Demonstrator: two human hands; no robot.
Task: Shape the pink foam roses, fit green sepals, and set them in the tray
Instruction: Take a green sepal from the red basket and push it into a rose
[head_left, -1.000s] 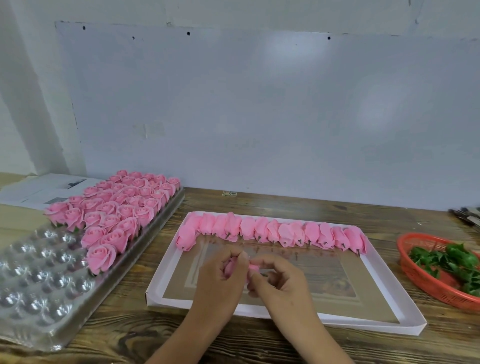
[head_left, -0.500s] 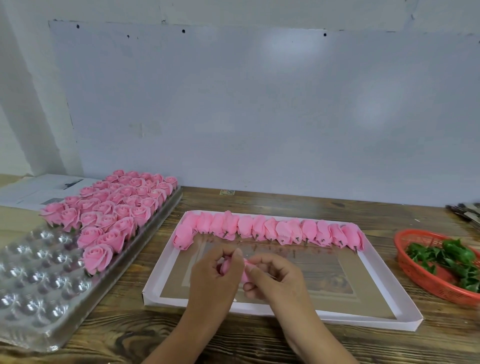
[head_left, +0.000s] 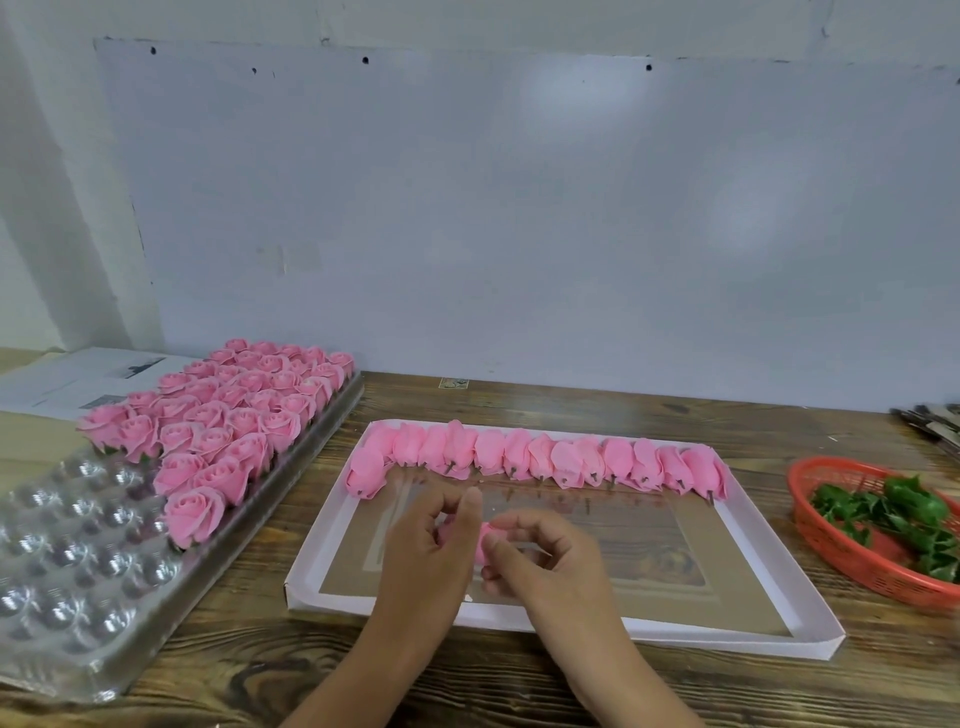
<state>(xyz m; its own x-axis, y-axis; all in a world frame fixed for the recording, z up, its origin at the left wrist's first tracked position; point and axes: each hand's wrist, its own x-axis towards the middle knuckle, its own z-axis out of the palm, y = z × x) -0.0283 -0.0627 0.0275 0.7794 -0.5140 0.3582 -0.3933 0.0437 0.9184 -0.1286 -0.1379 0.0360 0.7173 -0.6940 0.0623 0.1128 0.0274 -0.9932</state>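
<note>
Both hands meet over the shallow white box (head_left: 332, 535) in front of me. My left hand (head_left: 426, 551) and my right hand (head_left: 545, 561) pinch one small pink foam rose (head_left: 483, 543) between their fingertips; most of it is hidden by the fingers. A row of several closed pink rose buds (head_left: 540, 462) lies along the box's far edge. On the left, the clear plastic cell tray (head_left: 67, 551) holds several opened pink roses (head_left: 228, 421) in its far half. The red basket (head_left: 831, 545) at the right holds green sepals (head_left: 893, 514).
The near cells of the plastic tray are bare. Papers (head_left: 78, 379) lie at the back left and some metal tools (head_left: 930, 421) at the far right edge. A pale wall stands behind the wooden table (head_left: 519, 686).
Both hands stay together on the pink rose, working it with small finger movements. The view has shifted slightly; nothing else on the table has moved.
</note>
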